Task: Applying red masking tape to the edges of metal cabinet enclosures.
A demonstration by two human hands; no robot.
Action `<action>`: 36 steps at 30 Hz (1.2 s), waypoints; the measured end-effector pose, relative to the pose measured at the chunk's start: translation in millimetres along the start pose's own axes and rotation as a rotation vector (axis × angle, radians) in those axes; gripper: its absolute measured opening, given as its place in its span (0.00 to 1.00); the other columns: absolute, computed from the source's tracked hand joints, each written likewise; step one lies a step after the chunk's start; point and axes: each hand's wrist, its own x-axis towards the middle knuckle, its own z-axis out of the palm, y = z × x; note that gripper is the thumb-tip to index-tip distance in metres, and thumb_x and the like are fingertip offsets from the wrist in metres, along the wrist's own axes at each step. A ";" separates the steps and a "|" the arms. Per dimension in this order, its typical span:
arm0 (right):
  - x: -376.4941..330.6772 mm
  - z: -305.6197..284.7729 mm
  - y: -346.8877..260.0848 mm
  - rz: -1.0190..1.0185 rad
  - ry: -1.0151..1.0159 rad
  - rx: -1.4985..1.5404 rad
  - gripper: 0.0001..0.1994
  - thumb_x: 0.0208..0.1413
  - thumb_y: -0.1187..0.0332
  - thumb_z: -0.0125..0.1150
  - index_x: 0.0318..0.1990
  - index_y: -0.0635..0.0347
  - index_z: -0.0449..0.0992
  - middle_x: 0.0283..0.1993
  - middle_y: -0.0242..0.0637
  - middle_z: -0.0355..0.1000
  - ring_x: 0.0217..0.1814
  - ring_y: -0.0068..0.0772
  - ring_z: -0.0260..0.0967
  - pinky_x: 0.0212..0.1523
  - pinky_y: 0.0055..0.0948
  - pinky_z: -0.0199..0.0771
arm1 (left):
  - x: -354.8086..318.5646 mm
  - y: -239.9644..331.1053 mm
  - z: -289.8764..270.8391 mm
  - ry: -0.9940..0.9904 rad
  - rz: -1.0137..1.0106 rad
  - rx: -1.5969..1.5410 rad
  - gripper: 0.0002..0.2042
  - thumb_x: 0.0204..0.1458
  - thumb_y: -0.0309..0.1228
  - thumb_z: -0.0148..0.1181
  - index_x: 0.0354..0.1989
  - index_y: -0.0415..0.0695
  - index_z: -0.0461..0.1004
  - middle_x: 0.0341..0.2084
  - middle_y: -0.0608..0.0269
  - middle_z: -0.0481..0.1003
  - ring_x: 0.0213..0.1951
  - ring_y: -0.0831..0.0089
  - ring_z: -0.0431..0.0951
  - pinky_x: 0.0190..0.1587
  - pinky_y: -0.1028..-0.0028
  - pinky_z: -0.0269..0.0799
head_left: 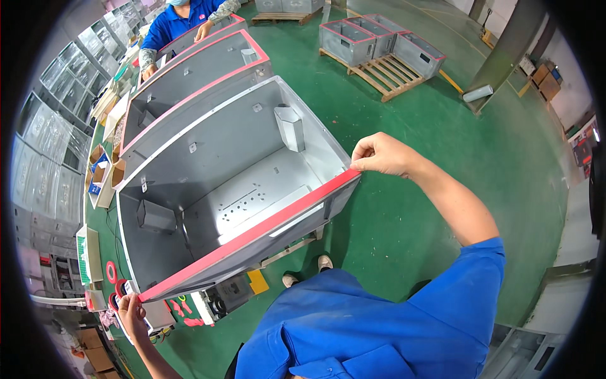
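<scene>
An open grey metal cabinet (240,183) lies in front of me with its hollow side up. A strip of red tape (252,235) runs along its near rim from corner to corner. At the right corner, my right hand (382,155) is closed in a pinch on the strip's end. My left hand (131,311) is closed at the strip's other end, by the lower left corner. Just beside that hand are rolls of red tape (120,287); whether the strip still joins one cannot be made out. The cabinet's other rims show bare metal.
Beyond stands another cabinet (189,82) with red-taped rims, where a co-worker in blue (180,25) has both hands. Small open cartons (101,177) line the left side. Red scraps (183,307) lie below the near rim. A wooden pallet (388,72) carries more cabinets at the back right.
</scene>
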 end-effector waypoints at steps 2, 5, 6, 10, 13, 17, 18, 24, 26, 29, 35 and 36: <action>-0.4 -0.4 0.4 -0.005 -0.007 0.001 0.07 0.39 0.70 0.61 0.24 0.65 0.74 0.23 0.35 0.70 0.28 0.23 0.65 0.31 0.22 0.64 | 1.4 -2.9 -0.3 0.017 -0.004 -0.015 0.03 0.48 0.26 0.55 0.26 0.43 0.68 0.16 0.72 0.66 0.15 0.89 0.60 0.14 0.88 0.50; -0.5 0.5 1.3 -0.012 -0.010 0.007 0.07 0.38 0.70 0.61 0.24 0.65 0.74 0.23 0.34 0.70 0.28 0.23 0.65 0.31 0.22 0.65 | 5.2 -7.8 -4.3 0.032 -0.015 -0.039 0.02 0.47 0.25 0.55 0.27 0.42 0.69 0.17 0.72 0.66 0.15 0.89 0.60 0.14 0.88 0.50; 0.8 1.0 1.9 -0.009 -0.009 0.017 0.07 0.38 0.70 0.61 0.24 0.65 0.74 0.23 0.34 0.70 0.28 0.23 0.65 0.31 0.22 0.65 | 6.5 -9.7 -7.0 0.027 -0.020 -0.050 0.02 0.47 0.25 0.55 0.27 0.42 0.69 0.17 0.72 0.66 0.15 0.89 0.60 0.14 0.88 0.50; 2.6 0.5 2.5 0.000 -0.017 0.030 0.07 0.37 0.70 0.61 0.24 0.65 0.74 0.24 0.34 0.70 0.28 0.23 0.65 0.31 0.22 0.65 | 7.0 -12.6 -8.6 0.033 -0.014 -0.100 0.01 0.47 0.24 0.55 0.27 0.41 0.69 0.18 0.72 0.67 0.15 0.89 0.60 0.14 0.88 0.50; 2.3 0.9 1.8 0.000 -0.012 0.044 0.07 0.37 0.70 0.62 0.24 0.65 0.75 0.24 0.35 0.71 0.28 0.22 0.66 0.31 0.22 0.65 | 9.0 -15.3 -10.0 0.036 -0.003 -0.111 0.01 0.47 0.24 0.54 0.27 0.41 0.69 0.19 0.71 0.68 0.15 0.89 0.59 0.14 0.88 0.50; 1.7 0.1 2.6 -0.019 -0.016 0.059 0.07 0.37 0.71 0.62 0.24 0.65 0.75 0.23 0.34 0.71 0.28 0.22 0.66 0.31 0.21 0.65 | 9.1 -18.5 -10.5 0.045 0.014 -0.129 0.01 0.46 0.23 0.55 0.26 0.41 0.69 0.20 0.70 0.69 0.14 0.89 0.58 0.14 0.88 0.49; 1.6 0.0 2.6 -0.023 -0.014 0.058 0.07 0.37 0.71 0.62 0.24 0.64 0.75 0.23 0.34 0.71 0.27 0.22 0.66 0.31 0.21 0.65 | 9.1 -19.0 -10.5 0.051 0.015 -0.128 0.01 0.46 0.23 0.55 0.26 0.41 0.69 0.20 0.70 0.69 0.14 0.89 0.58 0.14 0.88 0.49; 0.4 0.1 -0.4 -0.026 -0.018 0.074 0.06 0.37 0.71 0.62 0.23 0.64 0.75 0.23 0.33 0.70 0.27 0.21 0.66 0.31 0.20 0.66 | 7.4 -19.3 -8.7 0.046 0.029 -0.122 0.01 0.46 0.23 0.55 0.26 0.41 0.69 0.21 0.70 0.69 0.14 0.90 0.57 0.13 0.88 0.48; 0.3 0.0 -0.1 -0.028 -0.021 0.088 0.06 0.37 0.71 0.62 0.23 0.64 0.74 0.22 0.33 0.70 0.26 0.20 0.66 0.31 0.20 0.65 | 6.8 -19.2 -8.0 0.044 0.035 -0.125 0.02 0.46 0.24 0.55 0.26 0.41 0.69 0.21 0.71 0.69 0.14 0.90 0.57 0.13 0.88 0.48; 0.8 0.3 1.3 -0.034 -0.027 0.114 0.06 0.37 0.71 0.62 0.23 0.64 0.74 0.22 0.33 0.70 0.26 0.20 0.66 0.30 0.19 0.65 | 6.8 -20.8 -8.7 0.051 0.035 -0.130 0.02 0.46 0.24 0.55 0.26 0.41 0.69 0.20 0.71 0.69 0.14 0.90 0.57 0.13 0.88 0.47; 1.0 0.4 1.9 -0.042 -0.032 0.110 0.06 0.38 0.72 0.62 0.23 0.64 0.74 0.22 0.32 0.70 0.26 0.19 0.65 0.30 0.19 0.65 | 7.8 -22.8 -12.1 0.015 0.040 -0.127 0.02 0.46 0.24 0.56 0.27 0.41 0.69 0.20 0.71 0.69 0.14 0.91 0.58 0.14 0.88 0.48; 1.0 -0.1 2.8 -0.044 -0.037 0.104 0.06 0.39 0.72 0.62 0.24 0.64 0.74 0.23 0.31 0.69 0.26 0.18 0.64 0.29 0.18 0.64 | 7.7 -22.5 -11.3 0.020 0.041 -0.130 0.02 0.46 0.24 0.56 0.27 0.41 0.69 0.20 0.71 0.69 0.14 0.90 0.58 0.14 0.88 0.48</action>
